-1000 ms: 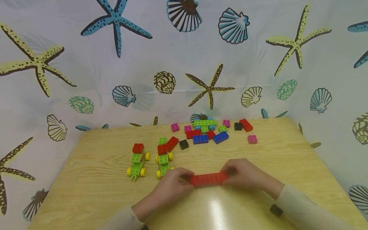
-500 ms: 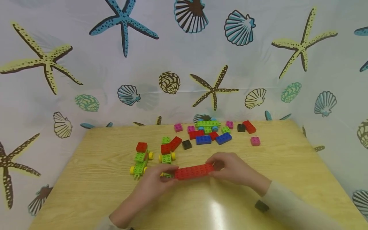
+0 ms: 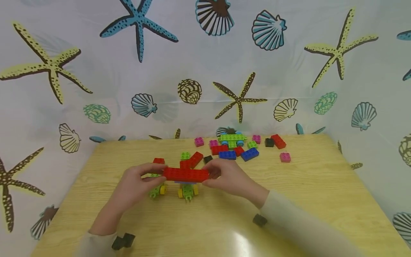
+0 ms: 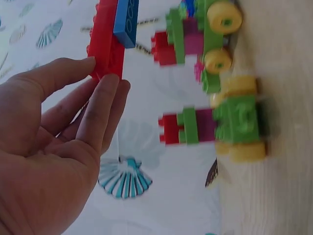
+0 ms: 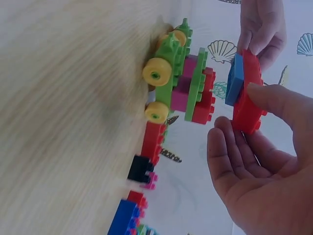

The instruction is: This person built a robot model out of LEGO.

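Observation:
A long red brick [image 3: 185, 175] is held level in the air between my two hands. My left hand [image 3: 135, 185] pinches its left end between thumb and fingers, while my right hand [image 3: 229, 180] grips the right end. On its underside a blue brick [image 5: 235, 81] is attached, seen in both wrist views. The long brick overlaps the right toy car [image 3: 188, 192] in the head view, hanging above it. That car has a green base, yellow wheels and stacked purple, green and red bricks. A similar toy car [image 3: 155, 191] stands to its left, partly hidden by my left hand.
Behind the cars lie loose bricks: a red brick [image 3: 196, 159], a black brick [image 3: 208, 159] and blue bricks [image 3: 227, 155]. Farther back stands a green wheeled base [image 3: 232, 137] with blue wheels. A pink brick [image 3: 285, 157] sits at the right. Patterned cloth [image 3: 199, 117] borders the wooden table [image 3: 305, 185].
Both hands have carried the long red brick leftward and up, from the front middle of the table to above the right car. The blue brick under it now shows.

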### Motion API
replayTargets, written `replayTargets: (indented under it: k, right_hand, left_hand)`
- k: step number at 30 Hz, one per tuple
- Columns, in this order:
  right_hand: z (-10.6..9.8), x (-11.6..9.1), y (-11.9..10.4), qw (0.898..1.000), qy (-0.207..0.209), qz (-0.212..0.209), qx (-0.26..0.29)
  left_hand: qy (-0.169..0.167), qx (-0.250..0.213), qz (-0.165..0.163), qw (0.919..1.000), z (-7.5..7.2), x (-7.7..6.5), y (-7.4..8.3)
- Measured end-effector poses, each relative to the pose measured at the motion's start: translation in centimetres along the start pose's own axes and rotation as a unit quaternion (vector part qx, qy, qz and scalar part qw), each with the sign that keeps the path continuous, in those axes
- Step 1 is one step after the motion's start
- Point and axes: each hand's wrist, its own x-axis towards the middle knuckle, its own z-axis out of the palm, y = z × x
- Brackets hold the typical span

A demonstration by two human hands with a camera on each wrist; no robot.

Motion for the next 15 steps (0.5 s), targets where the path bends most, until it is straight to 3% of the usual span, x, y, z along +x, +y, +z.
replayTargets:
  k: [6,15]
  right_hand:
    - [1.6,2.7,-2.2,1.000,0.021,-0.020,0.005]
    - [3.5,5.9,-3.5,0.999,0.045,-0.017,0.005]
  left_hand:
    - [0.044,0.006,0.018,0.9989,-2.8,0.9,-1.9]
    - [0.088,-0.001,0.030,0.9957,-4.2,1.8,-4.9]
